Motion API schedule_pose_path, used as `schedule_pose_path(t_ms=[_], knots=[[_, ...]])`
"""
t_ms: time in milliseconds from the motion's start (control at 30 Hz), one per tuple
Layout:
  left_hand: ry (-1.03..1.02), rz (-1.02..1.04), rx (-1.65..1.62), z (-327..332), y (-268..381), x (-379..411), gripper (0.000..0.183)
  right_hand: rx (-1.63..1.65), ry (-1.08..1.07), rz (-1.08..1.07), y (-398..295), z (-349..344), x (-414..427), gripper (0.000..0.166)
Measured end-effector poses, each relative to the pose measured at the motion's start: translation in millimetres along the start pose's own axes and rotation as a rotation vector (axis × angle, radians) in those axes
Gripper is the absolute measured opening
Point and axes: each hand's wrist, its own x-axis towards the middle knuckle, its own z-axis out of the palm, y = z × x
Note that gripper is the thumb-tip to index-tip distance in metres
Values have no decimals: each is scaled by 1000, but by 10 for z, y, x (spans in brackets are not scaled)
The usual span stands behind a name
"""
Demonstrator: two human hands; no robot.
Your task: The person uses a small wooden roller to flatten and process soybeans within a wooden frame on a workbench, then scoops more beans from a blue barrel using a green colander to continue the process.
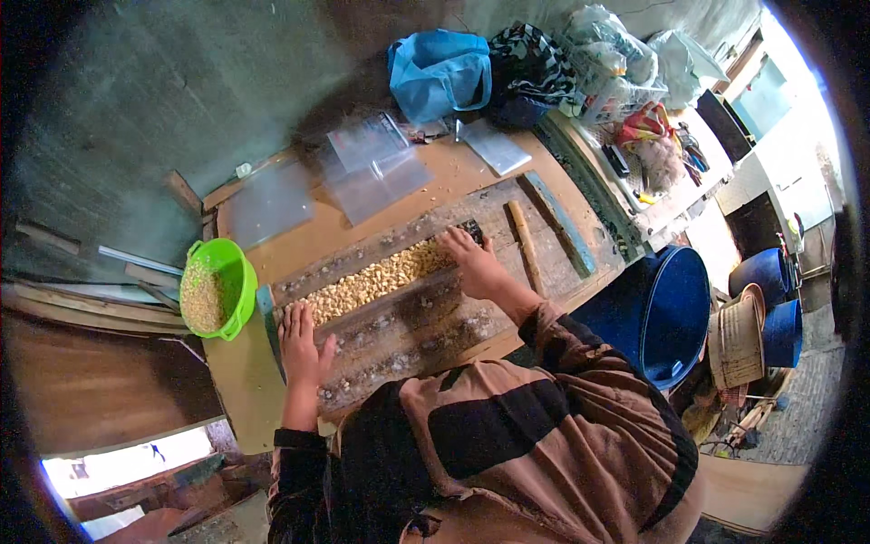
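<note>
A row of pale, crumbly food pieces [380,277] fills a long channel on a wooden board [435,326]. My left hand [302,347] rests at the left end of the row, fingers stretched forward and thumb apart. At the other end, my right hand [470,264] lies over the last pieces, palm down, with its thumb away from the fingers. Just beyond that hand is a small dark block [470,228]; whether the fingers touch it is unclear. A wooden stick [525,245] lies on the board, right of my right hand.
Left of the board stands a green plastic basin [238,285] with loose pale bits. Clear plastic sheets [374,180] lie behind the board. A blue-painted wooden strip [561,224] crosses its right end. A blue bag [438,75] sits at the back, a blue barrel [673,316] at right.
</note>
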Motion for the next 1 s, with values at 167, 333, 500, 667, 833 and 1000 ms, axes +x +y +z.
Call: schedule_pose_path(t_ms=[167, 333, 500, 667, 833, 1000], knots=[[79, 95, -435, -147, -129, -33, 64, 344, 109, 97, 303, -76, -224, 68], [93, 205, -277, -116, -320, -114, 54, -77, 97, -81, 309, -53, -265, 58], [238, 170, -236, 65, -407, -73, 20, -16, 98, -260, 372, -161, -123, 39], [204, 104, -334, 3, -420, 45, 9, 111, 142, -350, 472, -128, 86, 25], [170, 46, -334, -98, -453, 155, 10, 331, 54, -168, 520, -164, 278, 23], [-86, -323, -621, -209, -435, 255, 13, 402, -52, -32, 523, -204, 399, 26]])
